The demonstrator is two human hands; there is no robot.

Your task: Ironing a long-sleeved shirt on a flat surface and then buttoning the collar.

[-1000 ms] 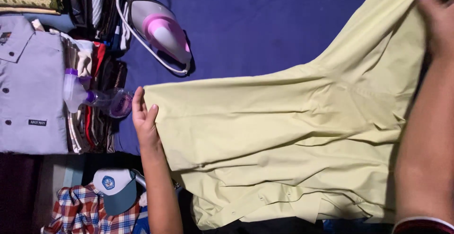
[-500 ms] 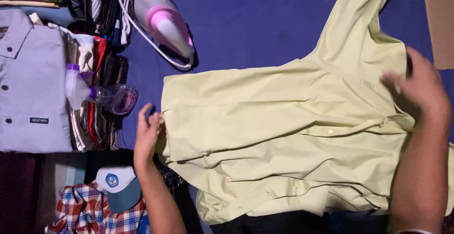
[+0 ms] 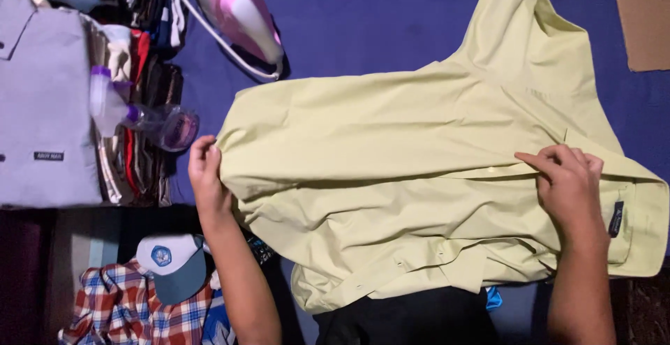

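Shirt [image 3: 419, 177] shifted, hem now hidden

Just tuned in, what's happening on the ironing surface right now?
A person has a pale yellow shirt spread flat on a blue surface. The left hand grips the shirt's hem edge, while the right hand pinches the fabric near the collar end. A pink and white iron rests above the shirt, a spray bottle lies to the left beside a folded grey shirt, and a cap sits below on plaid cloth.
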